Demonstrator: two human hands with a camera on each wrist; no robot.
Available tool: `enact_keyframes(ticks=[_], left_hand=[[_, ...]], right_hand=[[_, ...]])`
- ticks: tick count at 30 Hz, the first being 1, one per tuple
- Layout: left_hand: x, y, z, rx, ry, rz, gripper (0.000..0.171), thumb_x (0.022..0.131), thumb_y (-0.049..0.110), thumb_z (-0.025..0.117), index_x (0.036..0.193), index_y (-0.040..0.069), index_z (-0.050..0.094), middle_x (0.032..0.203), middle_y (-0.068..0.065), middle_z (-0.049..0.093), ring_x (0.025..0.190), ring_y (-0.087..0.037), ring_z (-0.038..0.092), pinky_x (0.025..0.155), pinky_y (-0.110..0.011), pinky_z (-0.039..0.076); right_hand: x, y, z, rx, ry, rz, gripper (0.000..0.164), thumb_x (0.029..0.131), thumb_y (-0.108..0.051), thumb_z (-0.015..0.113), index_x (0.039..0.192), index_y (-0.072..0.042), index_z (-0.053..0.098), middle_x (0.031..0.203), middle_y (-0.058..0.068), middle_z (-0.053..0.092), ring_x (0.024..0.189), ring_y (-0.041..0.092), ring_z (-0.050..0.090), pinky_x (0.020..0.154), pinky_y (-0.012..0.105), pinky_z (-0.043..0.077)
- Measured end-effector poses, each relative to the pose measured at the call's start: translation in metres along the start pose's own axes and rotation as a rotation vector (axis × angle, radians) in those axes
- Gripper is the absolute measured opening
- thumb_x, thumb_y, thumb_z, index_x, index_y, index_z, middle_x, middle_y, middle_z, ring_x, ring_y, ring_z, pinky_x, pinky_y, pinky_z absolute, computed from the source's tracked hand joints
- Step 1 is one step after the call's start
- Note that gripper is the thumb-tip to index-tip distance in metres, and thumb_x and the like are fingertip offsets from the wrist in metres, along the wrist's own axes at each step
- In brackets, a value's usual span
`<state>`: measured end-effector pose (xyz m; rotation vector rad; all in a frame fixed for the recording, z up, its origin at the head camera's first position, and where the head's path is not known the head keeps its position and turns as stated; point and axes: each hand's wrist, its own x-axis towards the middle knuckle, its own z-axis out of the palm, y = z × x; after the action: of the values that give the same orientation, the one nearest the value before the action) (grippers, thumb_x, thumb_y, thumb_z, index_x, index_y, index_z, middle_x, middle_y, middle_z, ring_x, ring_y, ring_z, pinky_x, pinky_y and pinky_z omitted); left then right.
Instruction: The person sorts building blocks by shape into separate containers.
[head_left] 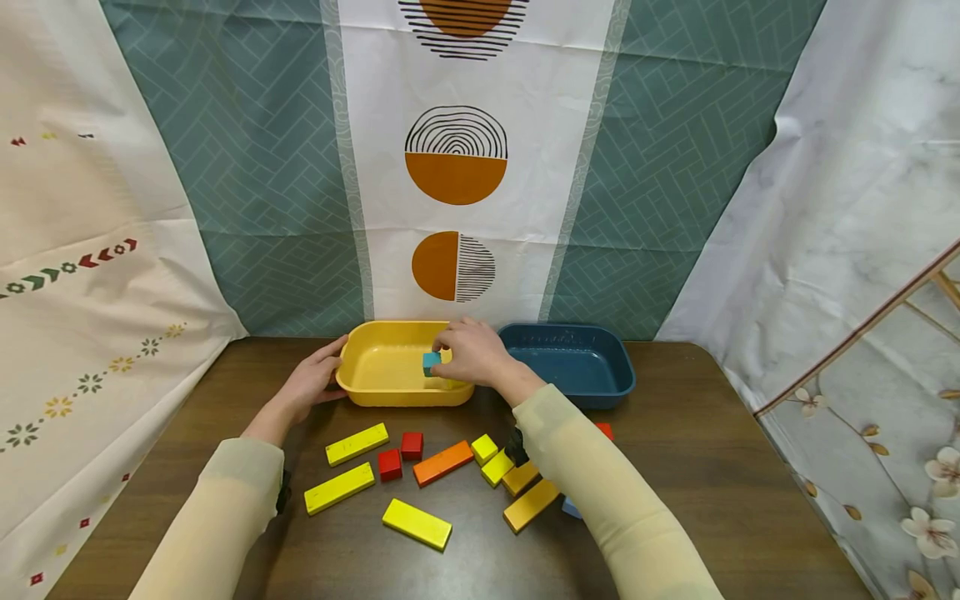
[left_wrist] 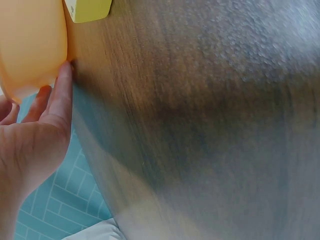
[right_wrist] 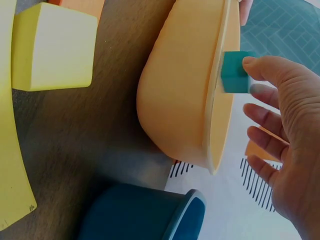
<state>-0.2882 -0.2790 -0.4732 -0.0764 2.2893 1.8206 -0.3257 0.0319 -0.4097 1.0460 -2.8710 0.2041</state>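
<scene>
R hand: R hand pinches teal cube btwn thumb & index tip; other fingers part bent, spread apart, holding nothing.
Teal cube: over yellow tray, twd its R end, per head view.
L hand: L hand at tray's L end, fingers fairly straight & spread, touching outer wall.
R-wrist view: shows pinch from palm side, mostly hidden in head view; cube overlaps tray rim here, can't tell if touching.
L-wrist view: shows a fingertip against tray wall, low near table, + a yellow block's corner.
Head view: only one w/ full spread: 3 yellow slabs, 2 red cubes, orange slab, 2 small yellow cubes, 2 ochre blocks; blue block & red block part hidden by R sleeve.
Table: dark brown wood-look table, shiny patch in L-wrist view.
Room: teal/white drape behind, orange-&-black circles down middle; patterned cloth L, marbled floral cloth R.
Edges: yellow tray & blue tray by far table edge, close to drape, narrow gap btwn.
Room to move: wood strip btwn yellow tray & blocks; wider wood R of blue tray, to rounded far corner; R forearm crosses above blocks.
</scene>
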Motion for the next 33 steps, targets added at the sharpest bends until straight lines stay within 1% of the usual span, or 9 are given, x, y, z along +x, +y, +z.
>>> enact_keyframes(ticks=[3, 6, 12, 17, 22, 27, 33], left_hand=[[0.0, 0.0, 0.001, 0.0, -0.002, -0.002, 0.058, 0.11, 0.019, 0.033, 0.166, 0.025, 0.015, 0.169, -0.015, 0.016, 0.136, -0.043, 0.044, 0.102, -0.054, 0.049], [0.0, 0.0, 0.001, -0.005, -0.001, -0.002, 0.058, 0.11, 0.019, 0.033, 0.166, 0.024, 0.016, 0.169, -0.015, 0.017, 0.135, -0.042, 0.045, 0.102, -0.053, 0.049], [0.0, 0.001, 0.002, 0.0, -0.001, 0.0, 0.059, 0.11, 0.02, 0.033, 0.166, 0.024, 0.016, 0.168, -0.017, 0.019, 0.134, -0.041, 0.046, 0.101, -0.053, 0.05], [0.0, 0.001, 0.001, 0.002, -0.001, 0.0, 0.058, 0.11, 0.021, 0.033, 0.166, 0.023, 0.016, 0.167, -0.018, 0.02, 0.134, -0.041, 0.046, 0.101, -0.052, 0.05], [-0.001, 0.001, 0.001, -0.001, -0.002, 0.006, 0.058, 0.11, 0.021, 0.033, 0.166, 0.023, 0.016, 0.167, -0.019, 0.019, 0.132, -0.041, 0.047, 0.101, -0.052, 0.051], [0.002, -0.001, 0.0, -0.012, -0.01, 0.007, 0.058, 0.11, 0.02, 0.032, 0.166, 0.024, 0.014, 0.168, -0.019, 0.016, 0.134, -0.043, 0.045, 0.101, -0.053, 0.05], [0.0, 0.0, 0.0, 0.01, -0.007, 0.006, 0.058, 0.111, 0.02, 0.032, 0.166, 0.024, 0.014, 0.168, -0.018, 0.016, 0.135, -0.043, 0.045, 0.1, -0.051, 0.051]], right_hand=[[0.0, 0.0, -0.001, 0.021, 0.001, 0.004, 0.044, 0.092, -0.048, 0.073, 0.125, -0.02, 0.073, 0.122, -0.002, 0.068, 0.109, 0.019, 0.052, 0.093, 0.037, 0.046], [-0.001, 0.002, -0.003, 0.031, 0.004, 0.013, 0.046, 0.092, -0.047, 0.073, 0.128, -0.018, 0.072, 0.125, -0.001, 0.068, 0.113, 0.02, 0.052, 0.097, 0.039, 0.045], [-0.005, 0.005, -0.01, 0.044, 0.011, 0.036, 0.047, 0.091, -0.049, 0.072, 0.129, -0.021, 0.072, 0.126, -0.004, 0.066, 0.116, 0.019, 0.05, 0.1, 0.039, 0.044], [-0.012, 0.01, -0.017, 0.054, 0.041, 0.021, 0.044, 0.092, -0.048, 0.072, 0.127, -0.022, 0.072, 0.125, -0.004, 0.066, 0.118, 0.019, 0.051, 0.1, 0.039, 0.044], [-0.02, 0.015, -0.027, 0.064, 0.073, 0.01, 0.043, 0.092, -0.047, 0.073, 0.127, -0.023, 0.071, 0.128, -0.004, 0.065, 0.119, 0.019, 0.052, 0.102, 0.039, 0.045], [-0.031, 0.018, -0.04, 0.08, 0.092, 0.006, 0.043, 0.092, -0.046, 0.073, 0.128, -0.023, 0.071, 0.13, -0.003, 0.065, 0.121, 0.02, 0.053, 0.102, 0.04, 0.045], [-0.049, 0.03, -0.051, 0.078, 0.121, -0.014, 0.05, 0.092, -0.047, 0.073, 0.135, -0.021, 0.068, 0.134, -0.002, 0.063, 0.123, 0.022, 0.053, 0.102, 0.043, 0.047]])
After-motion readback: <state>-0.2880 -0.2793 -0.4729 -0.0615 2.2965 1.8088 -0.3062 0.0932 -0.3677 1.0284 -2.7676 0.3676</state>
